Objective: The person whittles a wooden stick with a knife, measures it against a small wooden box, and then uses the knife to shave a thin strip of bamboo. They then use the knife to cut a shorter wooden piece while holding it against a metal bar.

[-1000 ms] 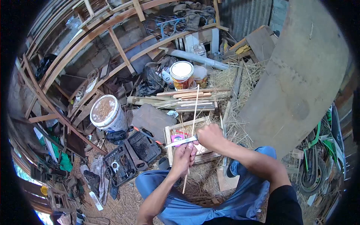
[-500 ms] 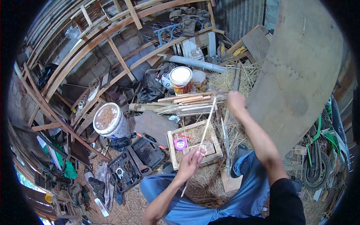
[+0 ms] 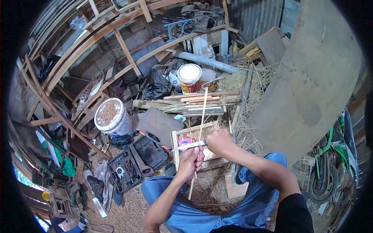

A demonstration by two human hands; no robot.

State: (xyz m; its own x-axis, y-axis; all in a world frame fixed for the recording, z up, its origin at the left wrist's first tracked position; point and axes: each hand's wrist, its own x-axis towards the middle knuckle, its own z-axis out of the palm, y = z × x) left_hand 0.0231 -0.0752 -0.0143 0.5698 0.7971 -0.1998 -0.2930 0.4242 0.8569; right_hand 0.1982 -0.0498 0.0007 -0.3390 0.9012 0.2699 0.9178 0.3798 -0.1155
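Note:
A thin pale wooden strip point(image 3: 204, 106) stands nearly upright in the view, with my left hand point(image 3: 190, 162) closed around its lower part. My right hand point(image 3: 219, 142) is closed on the handle of a knife, whose blade point(image 3: 190, 145) points left and lies across the strip just above my left fingers. Under both hands is a wooden box frame point(image 3: 175, 149) on the ground. A pink tape measure point(image 3: 182, 145) inside it is partly hidden by the blade.
An open black tool case point(image 3: 124, 173) lies left of the box, near a white bucket of shavings point(image 3: 113, 118). Beyond are a paint can point(image 3: 189, 77) and stacked wood strips point(image 3: 202, 99). A large board point(image 3: 299, 93) leans at the right.
My right hand has come down and left from beyond the box to the strip, and the knife blade now shows clearly. The strip stands more upright, still in my left hand.

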